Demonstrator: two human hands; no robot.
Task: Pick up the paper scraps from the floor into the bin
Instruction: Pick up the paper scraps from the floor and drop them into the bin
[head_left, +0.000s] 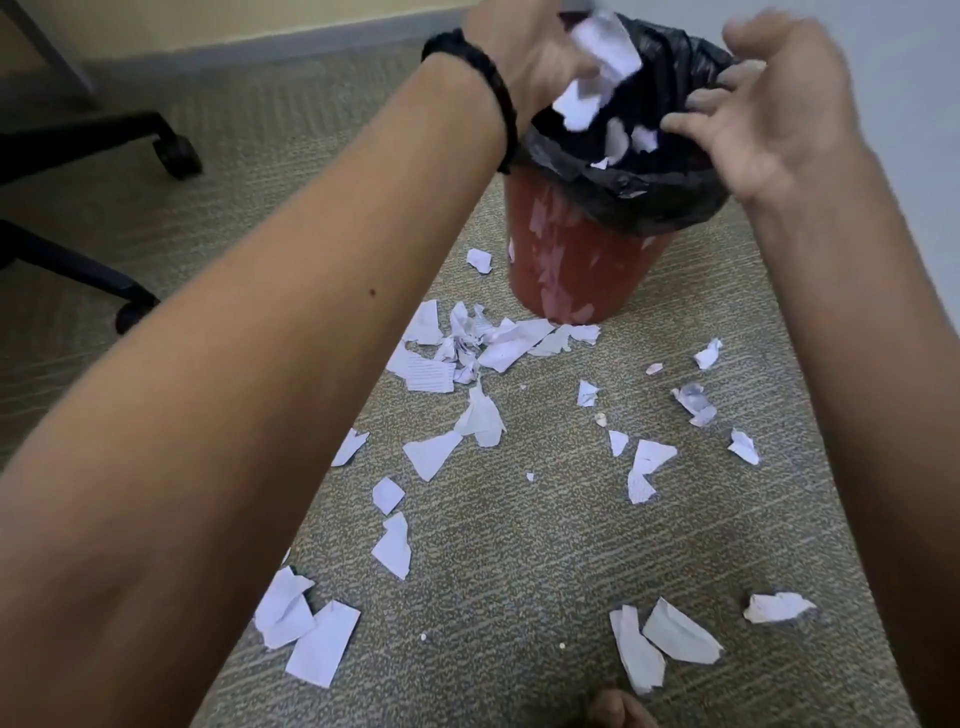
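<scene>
Head view: left hand (519, 57) and right hand (774, 109) sit over the bin (571, 265) so scraps (605, 49) drop in; right is spread and empty, left's grip is too blurred to tell, and most scraps litter the floor (519, 551).

Red bin (566, 270), black liner (649, 202), white scraps (431, 454), grey carpet (519, 545).

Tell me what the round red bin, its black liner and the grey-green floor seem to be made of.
Round red bin: probably hard plastic, smooth and glossy, since its wall shows pale reflections. Black liner: thin plastic film, crinkled and shiny where it folds over the rim. Grey-green floor: low-pile carpet, matte, with a woven ribbed texture.
</scene>
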